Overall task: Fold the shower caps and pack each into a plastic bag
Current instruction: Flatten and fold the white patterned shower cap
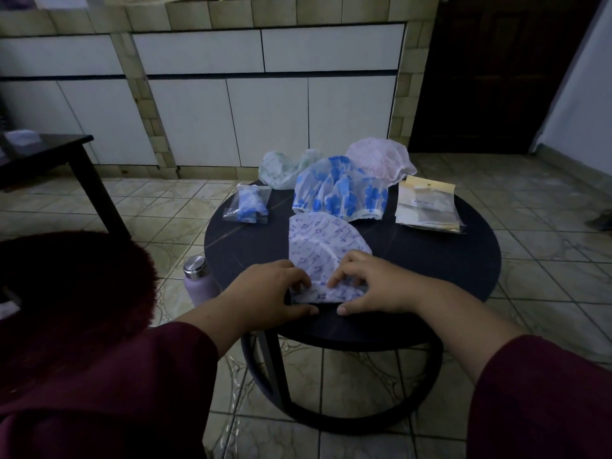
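A white shower cap with purple print [319,241] lies flat on the near part of the round dark table [447,260]. My left hand [265,293] and my right hand [371,283] both pinch its near edge, with the fingers curled into the fabric. Behind it sit a blue-flowered cap [341,190], a pink cap [381,160] and a green-printed cap [284,167]. A clear bag with a folded blue cap inside [248,203] rests at the table's left. A stack of flat plastic bags [427,203] lies at the right.
A lilac bottle with a steel lid [197,279] stands on the tiled floor at the table's left edge. A dark side table [49,154] is at far left. White cabinets [265,111] line the back wall.
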